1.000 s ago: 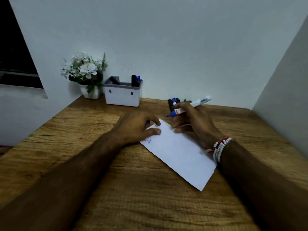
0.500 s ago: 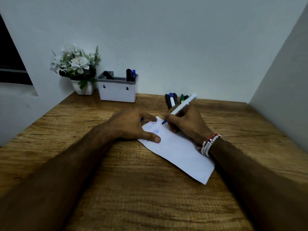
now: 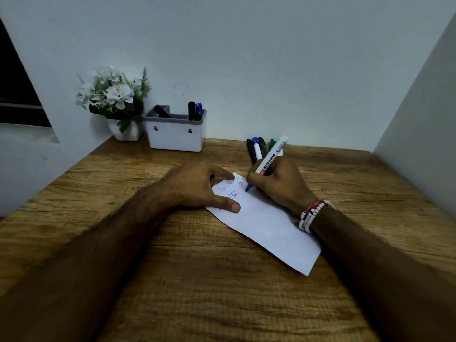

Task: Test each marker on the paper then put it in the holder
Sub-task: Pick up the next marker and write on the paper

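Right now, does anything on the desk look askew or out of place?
Only small things. The paper lies slanted on the desk, under the left hand. In the holder, one dark marker leans in the left part; two markers stand upright at right. Nothing spilled or damaged.

Several strands of small round beads (image 3: 311, 215) are worn at the wrist of the right hand (image 3: 281, 186): mostly white, with one red strand and a few dark beads among them.

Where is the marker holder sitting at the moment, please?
In the head view, the white holder stands on the table at its far left, against the wall, just right of the flower pot, beyond the left hand.
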